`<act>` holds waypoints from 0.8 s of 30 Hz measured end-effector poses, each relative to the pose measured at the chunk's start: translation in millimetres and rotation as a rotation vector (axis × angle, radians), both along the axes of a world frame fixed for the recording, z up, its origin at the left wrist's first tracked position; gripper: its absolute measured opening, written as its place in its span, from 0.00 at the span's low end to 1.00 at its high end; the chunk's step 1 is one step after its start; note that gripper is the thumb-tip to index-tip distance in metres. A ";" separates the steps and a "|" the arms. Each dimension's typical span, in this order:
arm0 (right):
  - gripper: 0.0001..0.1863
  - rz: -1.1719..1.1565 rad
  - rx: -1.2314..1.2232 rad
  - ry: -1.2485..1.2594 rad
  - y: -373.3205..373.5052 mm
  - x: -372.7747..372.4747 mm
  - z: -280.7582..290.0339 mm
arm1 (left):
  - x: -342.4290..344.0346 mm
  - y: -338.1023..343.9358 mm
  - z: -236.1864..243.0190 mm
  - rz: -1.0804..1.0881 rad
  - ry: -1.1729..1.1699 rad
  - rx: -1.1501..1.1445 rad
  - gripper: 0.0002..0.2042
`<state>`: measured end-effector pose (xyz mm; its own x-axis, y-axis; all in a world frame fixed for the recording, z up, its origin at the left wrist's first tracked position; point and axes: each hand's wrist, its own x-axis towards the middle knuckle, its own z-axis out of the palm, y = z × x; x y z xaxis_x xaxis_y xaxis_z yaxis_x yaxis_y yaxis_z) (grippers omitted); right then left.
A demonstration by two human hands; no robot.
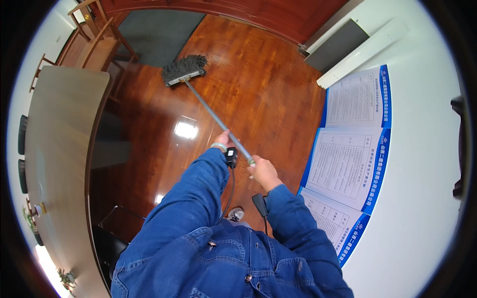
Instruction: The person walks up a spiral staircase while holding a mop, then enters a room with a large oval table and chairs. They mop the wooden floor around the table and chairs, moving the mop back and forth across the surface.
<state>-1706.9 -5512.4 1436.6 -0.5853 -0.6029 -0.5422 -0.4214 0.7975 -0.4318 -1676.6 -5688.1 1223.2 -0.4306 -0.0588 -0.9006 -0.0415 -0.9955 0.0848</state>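
Note:
A dust mop (185, 70) with a dark grey fringed head rests on the shiny brown wood floor (248, 79), its head touching or close to the corner of a dark mat (154, 35). The grey pole slants back toward me. My left hand (225, 139) is wrapped round the lower part of the pole, its fingers partly hidden. Nearer my body, my right hand (265, 173) grips the top end of the pole. Both sleeves are blue denim, and a small black device with a cable sits at each wrist.
A long table (64, 149) runs down the left side, with a wooden armchair (102, 44) beyond its far end. Blue-and-white poster boards (343, 159) line the right wall. A dark panel (338, 45) and a white strip lean at the far right. Red-brown doors (278, 17) stand at the back.

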 end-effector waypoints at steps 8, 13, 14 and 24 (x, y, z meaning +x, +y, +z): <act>0.17 -0.199 0.196 0.080 314.5 26.2 54.1 | 0.2 322.9 40.0 -0.469 0.040 0.180 0.23; 0.10 -0.101 0.472 0.307 458.1 48.0 126.6 | 9.5 532.3 61.6 -0.195 -0.004 0.470 0.15; 0.07 -0.070 0.511 0.341 473.2 51.2 140.7 | 11.6 554.5 65.8 -0.173 0.065 0.617 0.14; 0.04 0.286 0.527 0.667 400.9 20.4 167.1 | -7.4 500.8 97.2 0.002 0.057 0.709 0.11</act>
<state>-1686.4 -5111.5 1603.7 -0.7430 -0.5433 -0.3908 -0.6670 0.6487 0.3663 -1683.9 -5187.2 1320.3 -0.4791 0.5319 -0.6982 -0.0545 -0.8120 -0.5811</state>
